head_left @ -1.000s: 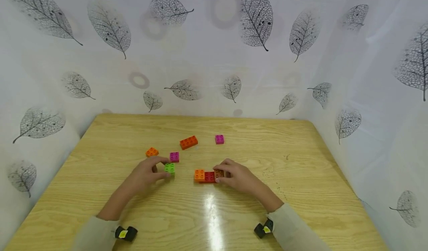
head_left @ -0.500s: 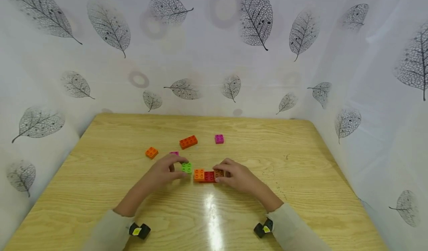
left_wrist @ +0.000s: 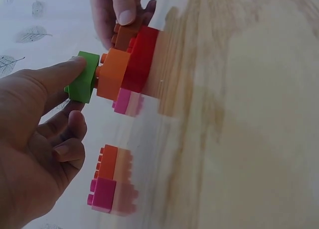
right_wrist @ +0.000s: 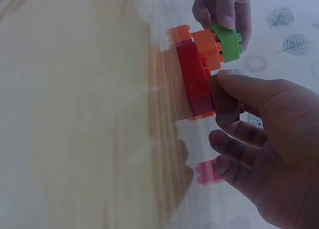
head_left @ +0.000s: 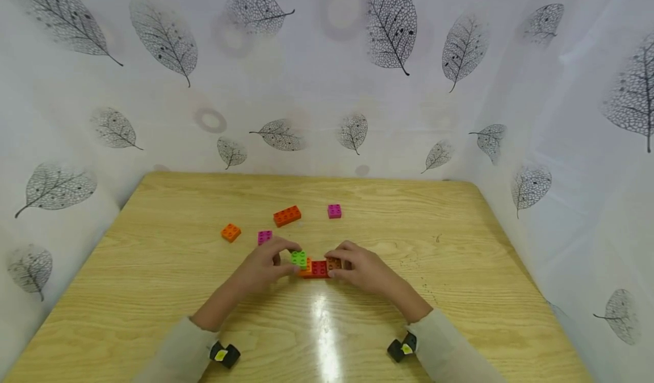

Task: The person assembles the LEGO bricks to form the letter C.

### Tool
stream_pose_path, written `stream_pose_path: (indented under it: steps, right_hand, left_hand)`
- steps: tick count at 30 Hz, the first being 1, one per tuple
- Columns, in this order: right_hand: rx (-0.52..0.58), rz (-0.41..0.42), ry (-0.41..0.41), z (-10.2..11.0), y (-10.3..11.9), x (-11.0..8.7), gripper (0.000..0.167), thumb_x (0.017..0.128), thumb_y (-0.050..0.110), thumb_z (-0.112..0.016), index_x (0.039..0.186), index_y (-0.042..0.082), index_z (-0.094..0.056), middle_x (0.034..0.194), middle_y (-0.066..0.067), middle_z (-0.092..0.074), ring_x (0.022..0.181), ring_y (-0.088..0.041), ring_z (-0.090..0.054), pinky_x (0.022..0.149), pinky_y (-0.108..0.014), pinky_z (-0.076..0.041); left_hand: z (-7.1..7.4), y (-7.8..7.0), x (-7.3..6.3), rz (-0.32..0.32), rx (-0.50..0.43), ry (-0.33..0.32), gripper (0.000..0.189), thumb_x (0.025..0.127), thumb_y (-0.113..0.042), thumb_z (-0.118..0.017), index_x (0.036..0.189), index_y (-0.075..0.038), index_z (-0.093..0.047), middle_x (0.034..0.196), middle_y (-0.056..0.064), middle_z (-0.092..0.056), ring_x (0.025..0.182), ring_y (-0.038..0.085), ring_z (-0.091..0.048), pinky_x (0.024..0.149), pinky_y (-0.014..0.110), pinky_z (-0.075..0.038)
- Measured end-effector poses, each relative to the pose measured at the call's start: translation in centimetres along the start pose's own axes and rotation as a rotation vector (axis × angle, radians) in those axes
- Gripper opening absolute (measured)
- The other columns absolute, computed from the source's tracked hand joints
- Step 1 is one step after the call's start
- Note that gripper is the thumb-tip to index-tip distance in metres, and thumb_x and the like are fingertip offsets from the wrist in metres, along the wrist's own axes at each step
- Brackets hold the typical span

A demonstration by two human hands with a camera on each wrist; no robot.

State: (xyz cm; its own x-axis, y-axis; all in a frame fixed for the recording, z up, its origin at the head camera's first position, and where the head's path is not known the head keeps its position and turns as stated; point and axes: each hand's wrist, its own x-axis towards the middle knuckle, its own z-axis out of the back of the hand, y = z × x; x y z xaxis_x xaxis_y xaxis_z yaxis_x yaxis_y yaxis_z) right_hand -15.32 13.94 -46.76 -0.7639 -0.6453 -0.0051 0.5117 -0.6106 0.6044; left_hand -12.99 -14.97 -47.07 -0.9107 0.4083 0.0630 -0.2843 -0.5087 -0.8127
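My left hand (head_left: 261, 265) pinches a green toy building brick (head_left: 298, 259) between thumb and fingers. In the left wrist view the green brick is right at the studs of an orange brick (left_wrist: 112, 73), slightly tilted; whether it is pressed on, I cannot tell. That orange brick sits on the left end of a longer red brick (head_left: 319, 268). On the red brick's right end is a brown brick (right_wrist: 225, 100), pinched by the thumb and fingers of my right hand (head_left: 365, 266). Fingers partly cover the brown brick in the head view.
Behind the hands lie a long orange-red brick (head_left: 287, 215), a pink brick (head_left: 334, 211) and an orange brick (head_left: 231, 232). Another pink brick (head_left: 264, 236) lies just beyond the left hand, partly covered. A leaf-patterned curtain (head_left: 317, 76) surrounds the wooden table (head_left: 434, 218).
My left hand has carried the green brick rightward, from beside the nearer pink brick to over the orange brick on the red one. The right hand has stayed on the brown brick.
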Motion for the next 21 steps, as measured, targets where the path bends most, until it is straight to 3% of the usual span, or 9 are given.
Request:
stream_pose_path:
  steps: [14, 21]
  right_hand:
    - [0.004, 0.000, 0.003, 0.05, -0.04, -0.07, 0.039, 0.099, 0.039, -0.065, 0.133, 0.021, -0.065, 0.119, 0.009, -0.058, 0.088, -0.007, -0.054, 0.072, -0.025, -0.048]
    - [0.007, 0.007, -0.001, 0.01, -0.09, -0.06, 0.040, 0.098, 0.038, -0.066, 0.133, 0.020, -0.066, 0.118, 0.008, -0.059, 0.087, -0.008, -0.054, 0.071, -0.024, -0.049]
  left_hand:
    - [-0.68, -0.48, 0.12, 0.024, 0.030, 0.004, 0.038, 0.093, -0.044, -0.071, 0.127, -0.028, -0.065, 0.120, -0.008, -0.062, 0.080, 0.013, -0.052, 0.068, 0.027, -0.048]
    - [-0.83, -0.96, 0.11, 0.068, 0.086, -0.017, 0.036, 0.091, -0.047, -0.073, 0.124, -0.034, -0.066, 0.121, -0.013, -0.062, 0.080, 0.012, -0.053, 0.067, 0.027, -0.048]
